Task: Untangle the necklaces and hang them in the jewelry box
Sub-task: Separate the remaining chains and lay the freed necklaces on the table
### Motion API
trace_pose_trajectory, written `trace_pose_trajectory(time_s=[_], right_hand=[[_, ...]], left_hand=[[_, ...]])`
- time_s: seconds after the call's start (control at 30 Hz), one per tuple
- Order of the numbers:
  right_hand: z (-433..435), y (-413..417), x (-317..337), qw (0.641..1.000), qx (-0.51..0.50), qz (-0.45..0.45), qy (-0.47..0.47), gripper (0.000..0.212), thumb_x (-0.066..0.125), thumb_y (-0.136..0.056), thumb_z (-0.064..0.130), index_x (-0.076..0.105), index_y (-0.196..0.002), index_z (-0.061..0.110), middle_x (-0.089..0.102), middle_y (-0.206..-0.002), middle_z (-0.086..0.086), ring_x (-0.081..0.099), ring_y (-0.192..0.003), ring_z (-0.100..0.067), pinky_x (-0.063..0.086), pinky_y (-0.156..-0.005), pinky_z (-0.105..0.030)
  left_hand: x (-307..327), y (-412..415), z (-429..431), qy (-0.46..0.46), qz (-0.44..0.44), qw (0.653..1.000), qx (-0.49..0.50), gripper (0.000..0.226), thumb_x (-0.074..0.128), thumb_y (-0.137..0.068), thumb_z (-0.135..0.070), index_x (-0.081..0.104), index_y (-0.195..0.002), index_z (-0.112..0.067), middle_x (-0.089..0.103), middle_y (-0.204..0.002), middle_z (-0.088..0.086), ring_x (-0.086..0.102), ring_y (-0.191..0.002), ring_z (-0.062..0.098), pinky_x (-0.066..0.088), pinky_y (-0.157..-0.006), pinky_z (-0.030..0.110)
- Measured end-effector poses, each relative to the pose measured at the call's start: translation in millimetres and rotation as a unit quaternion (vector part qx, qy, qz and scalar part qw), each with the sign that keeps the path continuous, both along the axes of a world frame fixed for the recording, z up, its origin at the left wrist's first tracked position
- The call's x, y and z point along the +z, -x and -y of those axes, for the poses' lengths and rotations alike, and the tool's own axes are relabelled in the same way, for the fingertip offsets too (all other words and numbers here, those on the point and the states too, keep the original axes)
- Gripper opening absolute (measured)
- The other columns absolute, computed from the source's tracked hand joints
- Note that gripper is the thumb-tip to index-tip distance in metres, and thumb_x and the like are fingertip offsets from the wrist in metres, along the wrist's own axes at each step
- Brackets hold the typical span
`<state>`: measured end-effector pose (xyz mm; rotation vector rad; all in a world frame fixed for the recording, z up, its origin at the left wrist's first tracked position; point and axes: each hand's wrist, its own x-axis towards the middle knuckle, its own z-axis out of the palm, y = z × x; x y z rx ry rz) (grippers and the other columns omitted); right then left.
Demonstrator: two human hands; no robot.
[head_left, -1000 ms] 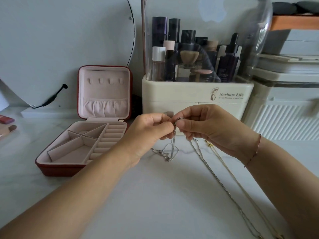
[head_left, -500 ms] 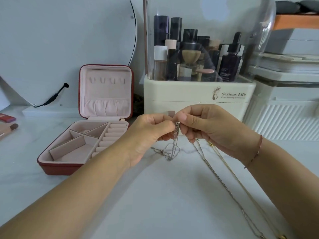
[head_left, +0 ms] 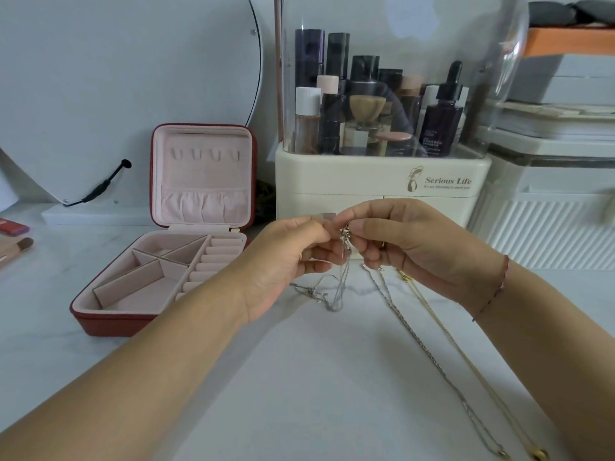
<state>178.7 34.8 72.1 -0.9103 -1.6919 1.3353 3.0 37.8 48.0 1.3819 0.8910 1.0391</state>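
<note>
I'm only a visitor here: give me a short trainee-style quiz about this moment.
1. True or false: the jewelry box stands open.
2. What do the left hand and right hand pinch between them? A) silver necklace B) earring C) watch
3. How many necklaces hang on the lid's hooks?
Key: 1 true; 2 A; 3 zero.

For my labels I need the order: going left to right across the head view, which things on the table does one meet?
Brown-tipped makeup brush, open red jewelry box with pink lining, cream plastic cosmetics organizer, white ribbed plastic container.
</note>
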Motion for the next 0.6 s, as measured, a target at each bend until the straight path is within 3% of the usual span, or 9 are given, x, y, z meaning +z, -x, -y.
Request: trace_pose_trajectory(time_s=[0.13,0.6], right_hand=[[-0.2,0.5,-0.2,1.0,0.004,-0.008,0.001,0.023,0.051,-0.092,0.003,0.073,-0.096,0.009,0.053,-0.064,-0.005,0.046,-0.056,-0.009,0.041,-0.055,-0.018],[-3.2,-7.8,0.9,0.999,0.003,0.015,-0.031,0.021,0.053,-0.091,0.009,0.069,-0.105,0.007,0.053,-0.068,-0.002,0.043,-0.063,-0.014,0.041,-0.06,-0.02]], left_hand=[[-0.9,0.8,0.8,-0.003,-0.018,1.0,-0.014,0.027,0.05,-0.093,-0.014,0.066,-0.11,-0.001,0.071,-0.087,0.003,0.064,-0.084,0.012,0.046,-0.078,0.026],[1.9,3.9,2.8,0.061,0.051,0.995,-0.055,0.022,0.068,-0.066,-0.021,0.076,-0.086,-0.014,0.064,-0.067,0.0,0.06,-0.066,0.011,0.045,-0.073,0.026]])
